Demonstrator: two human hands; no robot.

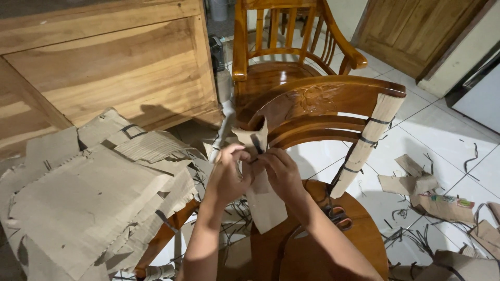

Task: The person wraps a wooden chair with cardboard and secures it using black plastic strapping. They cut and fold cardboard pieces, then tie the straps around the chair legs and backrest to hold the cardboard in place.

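Gripping from both sides, the left hand (pixel 227 174) and right hand (pixel 281 171) hold a strip of corrugated cardboard (pixel 263 200) wrapped on the near upright of a carved wooden chair (pixel 323 99). Left fingers curl shut around a grey blade-like tool (pixel 225 130) that points up; its exact kind cannot be told. Right fingers pinch narrow on the cardboard and a black strap (pixel 256 143). Strip hangs down over the seat's back edge. Far upright carries a cardboard sleeve (pixel 367 143) bound with black straps. Scissors (pixel 337 215) lie on the seat, right of the forearm. Cardboard pile (pixel 94 192) covers the furniture at left. Scraps (pixel 432 195) litter the tiled floor (pixel 442 125).
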